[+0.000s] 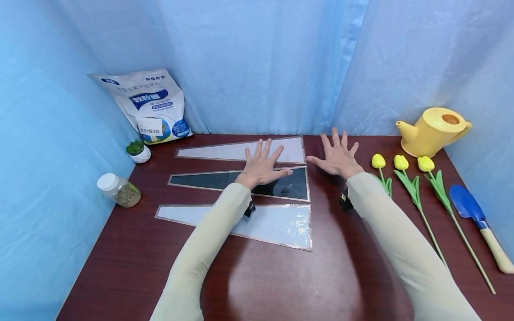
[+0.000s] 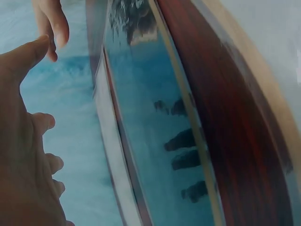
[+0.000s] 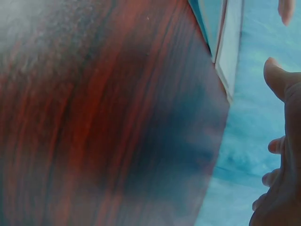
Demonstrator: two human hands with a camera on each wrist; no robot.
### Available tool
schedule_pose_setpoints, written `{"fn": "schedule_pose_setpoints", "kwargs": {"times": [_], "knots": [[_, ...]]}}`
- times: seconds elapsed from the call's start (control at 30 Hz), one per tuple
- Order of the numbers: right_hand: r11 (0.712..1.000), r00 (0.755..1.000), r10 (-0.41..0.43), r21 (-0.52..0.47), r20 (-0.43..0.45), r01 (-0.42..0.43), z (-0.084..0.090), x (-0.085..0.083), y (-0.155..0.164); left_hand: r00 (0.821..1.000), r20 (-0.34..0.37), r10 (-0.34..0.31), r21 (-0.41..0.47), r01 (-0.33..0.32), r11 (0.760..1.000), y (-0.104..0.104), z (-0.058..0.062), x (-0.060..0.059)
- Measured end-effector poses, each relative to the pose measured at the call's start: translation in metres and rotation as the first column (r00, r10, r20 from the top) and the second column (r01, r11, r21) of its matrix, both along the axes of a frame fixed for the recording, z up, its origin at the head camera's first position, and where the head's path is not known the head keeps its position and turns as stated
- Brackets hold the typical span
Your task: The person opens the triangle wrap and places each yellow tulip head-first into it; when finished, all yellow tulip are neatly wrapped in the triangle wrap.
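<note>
Both hands reach forward over the dark red table with fingers spread and nothing in them. In the head view my left hand (image 1: 263,168) overlaps the black tapered sheet (image 1: 209,179) and the far white tapered sheet (image 1: 237,150). Its sleeve crosses the near white tapered sheet (image 1: 277,225). The left wrist view shows finger reflections on a glossy sheet (image 2: 146,122), the hand held above it. My right hand (image 1: 337,157) is over bare wood just right of the sheets' wide ends, its thumb pointing toward the left hand.
At left stand a white printed bag (image 1: 148,102), a small potted succulent (image 1: 138,152) and a white-lidded jar (image 1: 120,191). On the right are a yellow watering can (image 1: 431,133), three yellow tulips (image 1: 413,189) and a blue trowel (image 1: 467,203). Blue curtains (image 1: 257,67) surround the table.
</note>
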State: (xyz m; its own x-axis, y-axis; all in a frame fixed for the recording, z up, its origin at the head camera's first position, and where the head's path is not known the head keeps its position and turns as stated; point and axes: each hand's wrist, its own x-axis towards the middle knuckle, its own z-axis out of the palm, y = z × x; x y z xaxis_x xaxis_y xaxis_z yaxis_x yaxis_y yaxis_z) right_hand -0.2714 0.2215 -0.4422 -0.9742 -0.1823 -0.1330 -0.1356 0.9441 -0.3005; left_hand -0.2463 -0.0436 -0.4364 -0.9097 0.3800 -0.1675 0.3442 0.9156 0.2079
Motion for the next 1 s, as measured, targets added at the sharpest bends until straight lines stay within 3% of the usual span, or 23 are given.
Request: {"fn": "schedule_pose_setpoints", "kwargs": {"times": [0.63, 1.0], "knots": [[0.998, 0.986, -0.062, -0.021, 0.152, 0.066, -0.023, -0.008, -0.004, 0.984, 0.171, -0.039, -0.004, 0.040, 0.999, 0.036, -0.016, 0.000], [0.996, 0.979, -0.086, -0.006, 0.183, 0.088, -0.032, -0.013, -0.008, 0.980, 0.196, -0.037, -0.013, 0.040, 0.999, 0.038, -0.024, -0.002]]}}
